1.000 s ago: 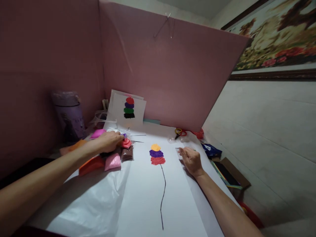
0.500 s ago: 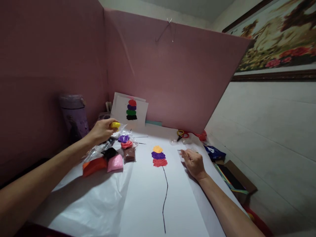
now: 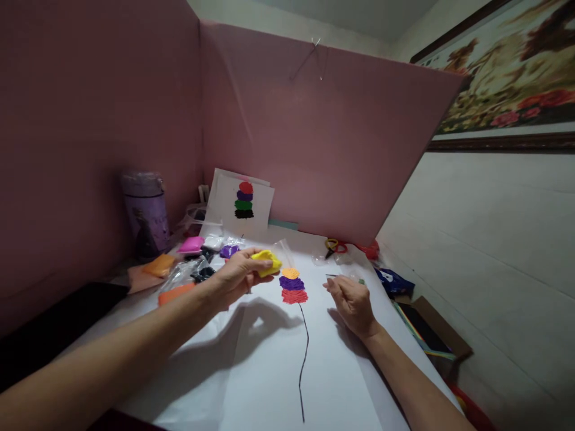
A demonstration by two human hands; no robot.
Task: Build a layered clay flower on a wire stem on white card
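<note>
My left hand point(image 3: 240, 274) pinches a bag of yellow clay point(image 3: 268, 262) above the sheet, just left of the clay patches. On the white paper point(image 3: 265, 371) an orange patch point(image 3: 290, 273), a purple patch point(image 3: 291, 283) and a red patch point(image 3: 294, 297) are stacked, and a dark wavy line point(image 3: 307, 341) runs down from them. To their right, my right hand point(image 3: 353, 302) is closed round a thin pointed tool point(image 3: 331, 275), whose tip shows at the fingers. A propped card point(image 3: 224, 206) with red, purple, green and black patches stands behind.
Clay bags, among them a pink one point(image 3: 191, 244) and an orange one point(image 3: 159, 265), lie at the left by a purple tumbler point(image 3: 146, 215). Scissors point(image 3: 331, 246) rest at the back. A blue packet point(image 3: 395, 281) and coloured papers point(image 3: 422, 329) are at the right.
My left hand has moved right with the yellow bag, from over the clay bags to beside the patches. My right hand has stayed almost in place.
</note>
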